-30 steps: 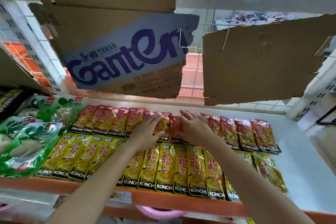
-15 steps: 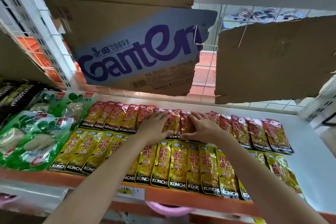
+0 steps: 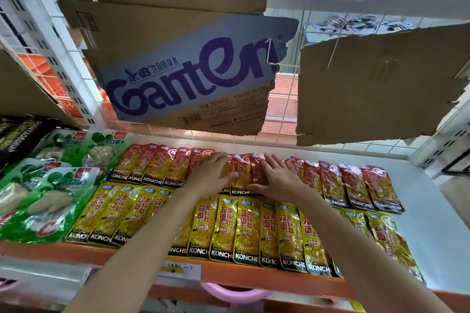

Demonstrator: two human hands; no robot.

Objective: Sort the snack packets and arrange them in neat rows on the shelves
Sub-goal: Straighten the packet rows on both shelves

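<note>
A back row of red KONCHEW snack packets (image 3: pixel 338 185) and a front row of yellow KONCHEW packets (image 3: pixel 246 229) lie overlapped on a white shelf (image 3: pixel 437 231). My left hand (image 3: pixel 211 175) and my right hand (image 3: pixel 277 178) rest flat on the red packets at the middle of the back row, fingers spread, one on each side of a red packet (image 3: pixel 241 175) that shows between them. Neither hand closes around a packet. Both forearms cross over the yellow row and hide part of it.
Green snack bags (image 3: pixel 43 198) and dark packets (image 3: pixel 15 134) fill the shelf's left end. The shelf's orange front edge (image 3: pixel 254 279) has a pink rim (image 3: pixel 234 292) below it. A Ganten cardboard sheet (image 3: pixel 193 79) and a plain one (image 3: pixel 381 89) hang on the wire back.
Both hands stay on the middle red packets and have pressed slightly closer together around them. The camera has shifted, so the shelf sits a little further right in view.
</note>
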